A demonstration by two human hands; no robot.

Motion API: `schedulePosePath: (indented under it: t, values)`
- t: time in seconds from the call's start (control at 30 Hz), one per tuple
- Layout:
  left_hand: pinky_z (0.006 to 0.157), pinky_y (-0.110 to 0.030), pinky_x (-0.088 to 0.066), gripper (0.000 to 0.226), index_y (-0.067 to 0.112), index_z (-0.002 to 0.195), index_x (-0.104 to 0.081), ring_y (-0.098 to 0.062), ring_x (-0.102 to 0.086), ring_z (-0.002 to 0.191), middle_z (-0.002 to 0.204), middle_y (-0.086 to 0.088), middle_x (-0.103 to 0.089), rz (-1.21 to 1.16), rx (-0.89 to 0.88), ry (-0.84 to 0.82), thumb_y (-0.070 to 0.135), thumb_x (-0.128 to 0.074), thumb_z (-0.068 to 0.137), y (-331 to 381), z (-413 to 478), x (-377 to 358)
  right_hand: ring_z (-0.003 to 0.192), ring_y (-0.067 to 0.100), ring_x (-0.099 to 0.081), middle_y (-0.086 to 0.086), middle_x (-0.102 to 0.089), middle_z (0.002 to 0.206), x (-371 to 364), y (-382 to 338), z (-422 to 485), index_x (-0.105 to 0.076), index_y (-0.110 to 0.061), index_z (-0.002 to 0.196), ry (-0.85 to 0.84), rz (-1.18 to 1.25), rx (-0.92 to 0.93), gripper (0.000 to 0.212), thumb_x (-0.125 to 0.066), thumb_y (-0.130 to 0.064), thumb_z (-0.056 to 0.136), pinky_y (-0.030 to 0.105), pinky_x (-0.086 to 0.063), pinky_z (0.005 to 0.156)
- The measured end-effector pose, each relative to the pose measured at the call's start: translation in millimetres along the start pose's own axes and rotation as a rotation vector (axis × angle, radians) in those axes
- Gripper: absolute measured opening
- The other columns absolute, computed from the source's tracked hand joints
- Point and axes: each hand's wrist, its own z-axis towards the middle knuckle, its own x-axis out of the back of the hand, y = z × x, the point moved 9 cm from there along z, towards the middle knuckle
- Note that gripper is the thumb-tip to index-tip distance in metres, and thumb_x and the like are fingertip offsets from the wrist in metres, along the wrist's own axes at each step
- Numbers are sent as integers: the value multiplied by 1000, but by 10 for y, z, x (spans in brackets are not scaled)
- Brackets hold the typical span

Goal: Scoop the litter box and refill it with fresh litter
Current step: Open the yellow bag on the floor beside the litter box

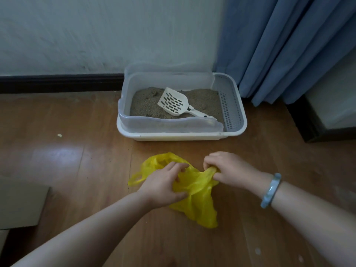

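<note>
A white litter box with a clear raised rim stands on the wooden floor against the wall. Grey-brown litter with a few clumps fills it. A white slotted scoop lies on the litter, its handle pointing to the front right. In front of the box lies a crumpled yellow plastic bag. My left hand grips the bag's left side, fingers curled into the plastic. On the right, my right hand pinches a bunched edge of the same bag; a pale blue bracelet sits on that wrist.
A blue curtain hangs at the right beside the box. A dark-framed piece of furniture stands at the far right. A cardboard flap lies at the left edge. A small scrap lies on the floor at left.
</note>
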Motion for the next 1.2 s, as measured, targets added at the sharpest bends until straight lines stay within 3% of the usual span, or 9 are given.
schedulePosePath:
  t: [0.2, 0.33, 0.47, 0.63, 0.77, 0.9, 1.03, 1.1, 1.2]
  values:
    - [62, -29, -35, 23, 29, 104, -59, -20, -60, 90, 94, 6, -65, 176, 74, 63, 32, -60, 81, -6, 104, 160, 90, 10, -46, -14, -50, 88, 37, -5, -22, -47, -34, 74, -64, 122, 9, 24, -66, -20, 69, 32, -41, 76]
    - [56, -31, -38, 17, 19, 75, -53, -26, -56, 73, 76, 1, -57, 290, -99, 307, 34, -53, 68, 189, 103, 358, 91, 1, -57, -9, -64, 97, 19, -89, -43, -64, -26, 93, -160, 603, -88, 13, -69, -32, 83, 20, -44, 84]
    - [55, -26, -39, 18, 17, 71, -52, -22, -56, 64, 70, 1, -54, 282, -230, 353, 33, -48, 64, 358, 116, 352, 82, 0, -56, -8, -63, 86, -16, -132, -11, -65, -17, 105, -127, 862, -165, 18, -50, -20, 96, 15, -43, 78]
    - [34, -21, -25, 14, 23, 75, -41, -19, -54, 51, 70, 3, -50, 265, -232, 374, 34, -47, 68, 370, 53, 329, 43, -3, -41, -13, -49, 48, -260, -196, -35, -53, -14, 105, -302, 930, -204, 10, -51, -13, 96, 13, -34, 46]
    - [33, -24, -26, 17, 24, 75, -33, -24, -51, 48, 69, 1, -50, 238, -215, 454, 31, -45, 67, 334, 30, 425, 42, -3, -50, -13, -59, 48, -380, -203, -85, -53, -17, 107, -405, 933, -255, 14, -56, -21, 94, 13, -38, 45]
    - [40, -20, -22, 31, 26, 81, -38, -19, -54, 52, 67, 9, -55, 258, -211, 395, 26, -55, 56, 318, 53, 409, 43, -8, -49, -18, -54, 52, -393, -181, -100, -47, -16, 133, -463, 517, -216, 48, -61, -26, 89, 8, -35, 43]
    - [62, -23, -40, 44, 33, 106, -56, -12, -62, 89, 97, 15, -65, 159, -94, 162, 45, -54, 64, 228, 92, 246, 99, 16, -56, 10, -57, 119, -306, 106, -41, -5, -18, 151, -375, 58, -289, 96, -66, -44, 81, 17, -39, 66]
    - [78, -25, -44, 49, 36, 110, -58, -8, -58, 99, 106, 15, -65, 36, 7, 24, 62, -50, 69, 124, 113, 140, 114, 30, -52, 14, -53, 127, -200, 191, -41, 0, -27, 150, -282, -109, -296, 98, -64, -49, 81, 31, -42, 82]
    - [86, -30, -45, 40, 32, 108, -64, -12, -58, 103, 107, 10, -67, -176, 125, -55, 60, -45, 88, -11, 141, 52, 105, 33, -57, 10, -62, 110, -40, 116, -63, -19, -32, 144, -125, -324, -172, 78, -60, -53, 82, 36, -44, 79]
